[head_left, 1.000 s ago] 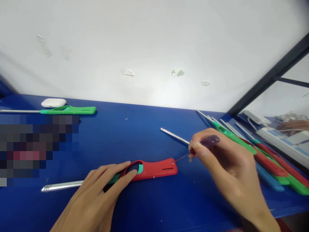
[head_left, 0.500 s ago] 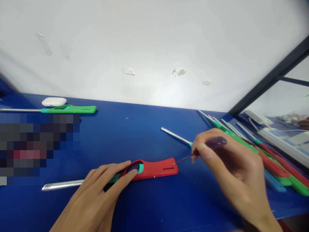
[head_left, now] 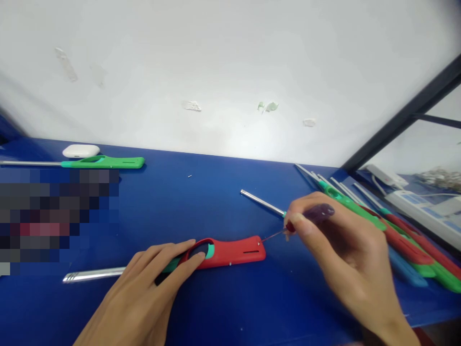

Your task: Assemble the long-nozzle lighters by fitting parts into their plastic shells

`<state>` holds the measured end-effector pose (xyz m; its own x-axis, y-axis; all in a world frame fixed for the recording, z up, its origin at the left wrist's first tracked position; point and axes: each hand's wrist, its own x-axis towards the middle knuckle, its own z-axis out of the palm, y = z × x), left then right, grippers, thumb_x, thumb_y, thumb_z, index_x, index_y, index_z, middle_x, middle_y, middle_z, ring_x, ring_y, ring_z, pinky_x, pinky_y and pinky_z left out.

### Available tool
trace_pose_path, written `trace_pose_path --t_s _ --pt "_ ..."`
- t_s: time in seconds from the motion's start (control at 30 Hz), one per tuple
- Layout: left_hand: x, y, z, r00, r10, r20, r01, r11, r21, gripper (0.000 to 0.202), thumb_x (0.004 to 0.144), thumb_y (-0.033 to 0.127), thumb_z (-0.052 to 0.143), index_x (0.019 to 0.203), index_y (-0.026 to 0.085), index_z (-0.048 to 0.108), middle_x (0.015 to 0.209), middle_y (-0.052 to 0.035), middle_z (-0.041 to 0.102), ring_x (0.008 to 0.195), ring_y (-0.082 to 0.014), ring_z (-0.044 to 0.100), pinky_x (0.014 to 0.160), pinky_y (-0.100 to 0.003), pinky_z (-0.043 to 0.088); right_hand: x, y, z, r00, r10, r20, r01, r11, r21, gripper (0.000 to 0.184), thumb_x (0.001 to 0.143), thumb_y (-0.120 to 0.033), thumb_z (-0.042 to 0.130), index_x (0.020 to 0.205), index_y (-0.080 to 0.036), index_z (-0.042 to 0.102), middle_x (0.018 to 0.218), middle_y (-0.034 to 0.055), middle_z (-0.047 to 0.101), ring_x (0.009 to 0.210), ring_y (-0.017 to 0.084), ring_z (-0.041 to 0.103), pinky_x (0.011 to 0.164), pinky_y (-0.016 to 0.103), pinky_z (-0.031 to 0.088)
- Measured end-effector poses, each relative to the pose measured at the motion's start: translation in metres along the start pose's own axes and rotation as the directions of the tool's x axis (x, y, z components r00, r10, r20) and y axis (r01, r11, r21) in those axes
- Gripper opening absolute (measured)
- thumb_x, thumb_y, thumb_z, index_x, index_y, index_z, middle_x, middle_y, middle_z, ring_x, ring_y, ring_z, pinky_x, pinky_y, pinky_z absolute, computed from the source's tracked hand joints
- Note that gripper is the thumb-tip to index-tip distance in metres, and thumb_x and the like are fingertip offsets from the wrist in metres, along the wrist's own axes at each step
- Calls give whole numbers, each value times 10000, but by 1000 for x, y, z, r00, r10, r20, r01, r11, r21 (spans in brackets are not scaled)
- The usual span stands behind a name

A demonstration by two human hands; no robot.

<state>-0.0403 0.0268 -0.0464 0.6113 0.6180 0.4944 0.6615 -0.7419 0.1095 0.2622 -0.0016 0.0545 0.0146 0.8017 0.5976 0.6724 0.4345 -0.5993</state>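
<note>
A red barbecue lighter (head_left: 234,253) lies on the blue tabletop, its metal tube pointing left. My left hand (head_left: 144,283) grips it around the trigger loop and the teal neck, holding it down. In my right hand (head_left: 345,259) is a screwdriver with a dark, see-through purple handle (head_left: 319,213), pinched between thumb and fingers. Its thin shaft slopes down to the left, and the tip meets a small shiny screw spot at the lighter's right end. Behind my right hand, another lighter (head_left: 262,203) shows only its metal tube and a bit of teal collar.
Several red, green and blue lighters (head_left: 406,240) lie in a row at right, near a white power strip (head_left: 418,206). At back left are a green lighter (head_left: 126,163) and a white case (head_left: 81,151). A tiny metal piece (head_left: 189,176) lies mid-table. A white wall (head_left: 223,57) rises behind.
My right hand and the screwdriver handle have shifted slightly left, while the tip stays at the same spot. My left hand and the red lighter have barely moved.
</note>
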Motion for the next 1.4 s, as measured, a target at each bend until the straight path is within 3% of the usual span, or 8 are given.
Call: trace_pose_path --t_s 0.57,0.63,0.73,0.83,0.97,1.13,1.3,1.4 --pt "8 2 -3 999 33 -43 -33 999 3 707 950 39 439 1561 372 563 1424 23 750 1199 -218 768 994 -375 620 -4 15 -1 990 141 30 -142 988 61 188 1150 -362 564 1002 -273 638 931 -29 674 801 108 698 744 205 568" --pt "8 2 -3 998 46 -45 -46 999 6 701 951 45 447 1560 372 564 1415 25 755 1191 -215 771 981 -362 624 -6 14 0 992 124 29 -125 992 30 78 1134 -341 596 1129 -295 659 963 -29 685 802 112 713 743 216 580" --pt "5 1 -2 999 27 -40 -27 1000 6 697 973 75 459 1587 395 535 1423 23 747 1173 -231 770 956 -378 633 -9 10 3 999 34 -29 -35 998 -46 312 1091 -271 661 1393 -334 612 1030 -24 708 845 131 735 787 251 609" --pt "-2 0 0 1000 -8 -20 8 1000 -2 723 987 76 453 1623 417 489 1468 13 717 1201 -246 745 983 -405 620 -9 6 6 993 -118 -29 113 984 -138 364 1044 -183 714 1365 -346 663 1079 -23 753 882 143 745 832 270 622" --pt "-5 0 3 1000 9 18 -9 1000 -19 753 975 54 445 1647 392 461 1522 12 678 1282 -238 694 1059 -403 584 -10 0 7 993 -118 29 120 991 -56 423 1100 -135 568 1443 -354 682 1293 15 776 1077 188 758 884 318 637" --pt "-1 0 2 1000 17 2 -17 1000 -22 747 976 35 432 1634 386 475 1514 21 681 1267 -228 695 1067 -407 561 -10 -3 14 976 -159 -146 169 984 59 318 983 -72 752 1186 -314 788 1002 -47 790 876 138 721 819 273 608" --pt "2 1 -1 999 36 -38 -37 999 -21 715 964 37 453 1588 375 536 1470 34 709 1235 -203 714 1033 -355 561 -10 -5 16 980 -139 -140 140 990 1 350 1045 -78 652 1247 -328 789 1196 -45 802 1048 136 744 904 268 607" --pt "2 2 -2 999 23 -40 -25 999 -32 698 967 47 461 1573 379 554 1461 44 713 1223 -194 715 1030 -335 561 -10 -5 16 966 -144 -215 154 987 34 316 988 -58 729 1145 -325 794 1008 -67 804 911 132 727 841 279 601"
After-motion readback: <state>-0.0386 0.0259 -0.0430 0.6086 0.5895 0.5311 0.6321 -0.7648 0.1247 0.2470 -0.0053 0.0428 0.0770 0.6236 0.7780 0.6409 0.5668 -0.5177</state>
